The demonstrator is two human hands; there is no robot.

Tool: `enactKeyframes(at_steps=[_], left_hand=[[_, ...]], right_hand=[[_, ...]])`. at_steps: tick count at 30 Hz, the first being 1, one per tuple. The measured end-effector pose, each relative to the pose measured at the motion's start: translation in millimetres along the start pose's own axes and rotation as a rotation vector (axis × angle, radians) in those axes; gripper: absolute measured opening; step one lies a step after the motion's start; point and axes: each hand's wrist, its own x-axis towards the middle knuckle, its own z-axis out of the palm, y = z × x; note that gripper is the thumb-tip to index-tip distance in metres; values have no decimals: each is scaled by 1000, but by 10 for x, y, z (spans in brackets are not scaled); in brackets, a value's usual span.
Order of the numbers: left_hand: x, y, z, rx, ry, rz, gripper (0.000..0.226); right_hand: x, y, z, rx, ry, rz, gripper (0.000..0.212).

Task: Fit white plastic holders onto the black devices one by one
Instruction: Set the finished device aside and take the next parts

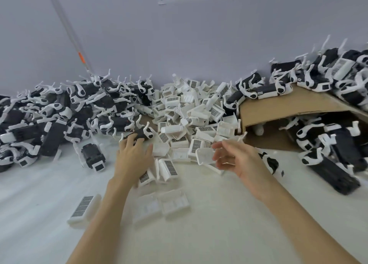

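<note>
My left hand (133,154) reaches out, fingers spread and straight, fingertips touching a black device (139,135) at the front edge of the left pile. My right hand (237,160) hangs relaxed and empty, just beside a white holder (205,155) at the near edge of the white heap (191,112) against the wall. The risk, as I judge it: those white arms are tangled, so lifting one device could drag neighbours along and spill the pile across the bench (219,214).

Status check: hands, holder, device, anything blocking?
Left hand open, fingers on black device. Right hand open, reaching white holder, not gripped. Loose holder pile crowds both.
</note>
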Motion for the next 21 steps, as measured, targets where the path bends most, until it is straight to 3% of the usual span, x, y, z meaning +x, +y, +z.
enactKeyframes(at_steps=[5, 7, 10, 13, 21], left_hand=[[-21, 16, -37, -127, 226, 65, 33], [-30, 0, -93, -127, 290, 46, 39], [-48, -50, -133, -34, 252, 18, 55], [-50, -91, -117, 53, 209, 34, 53], [-69, -44, -126, -104, 225, 152, 22]], right_hand=[[-38, 73, 103, -58, -15, 26, 31], [-65, 69, 128, -65, -22, 26, 30], [-101, 60, 135, -85, -26, 21, 30], [-116, 53, 132, -92, -12, 23, 30], [-115, 51, 92, -76, 11, 21, 29]])
